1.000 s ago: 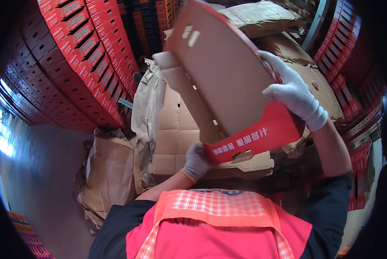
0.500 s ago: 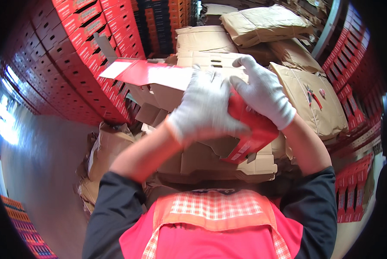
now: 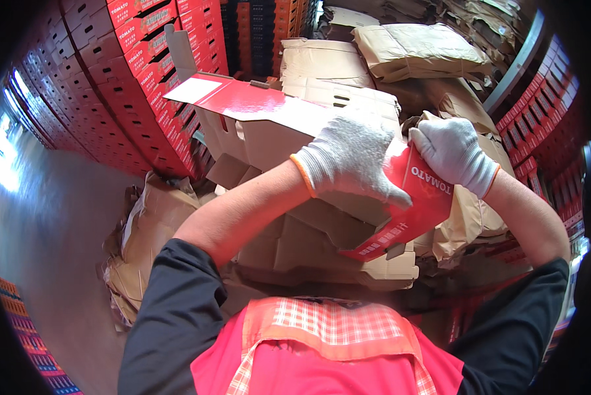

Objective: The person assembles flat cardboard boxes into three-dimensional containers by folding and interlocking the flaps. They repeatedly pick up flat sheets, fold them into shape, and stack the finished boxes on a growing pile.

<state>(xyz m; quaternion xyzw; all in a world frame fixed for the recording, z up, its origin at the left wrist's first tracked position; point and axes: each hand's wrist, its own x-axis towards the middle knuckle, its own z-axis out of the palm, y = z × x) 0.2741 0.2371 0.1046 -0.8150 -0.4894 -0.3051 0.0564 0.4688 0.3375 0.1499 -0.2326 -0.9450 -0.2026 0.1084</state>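
Observation:
A partly folded cardboard box (image 3: 249,100), glossy red outside and plain brown inside, lies at a slant before me. My left hand (image 3: 349,157), in a white knit glove, grips it near the right corner, the thumb stretched along the red end panel (image 3: 404,224). Glare washes out those fingertips. Around the upper edge of the same end panel, my gloved right hand (image 3: 455,153) is closed, its fingers curled. Loose brown flaps stick out at the box's left end. Beneath the box are flat brown cardboard blanks (image 3: 282,247).
Tall stacks of red boxes (image 3: 121,99) rise at the left, and more red stacks (image 3: 539,99) line the right. Paper-wrapped bundles (image 3: 420,52) are piled behind. Crumpled brown paper (image 3: 154,237) lies beside the grey floor (image 3: 78,243). A metal post (image 3: 516,62) slants at the back right.
My right hand has moved right and down from above the box and closed on its end panel. My left hand has shifted right along the box.

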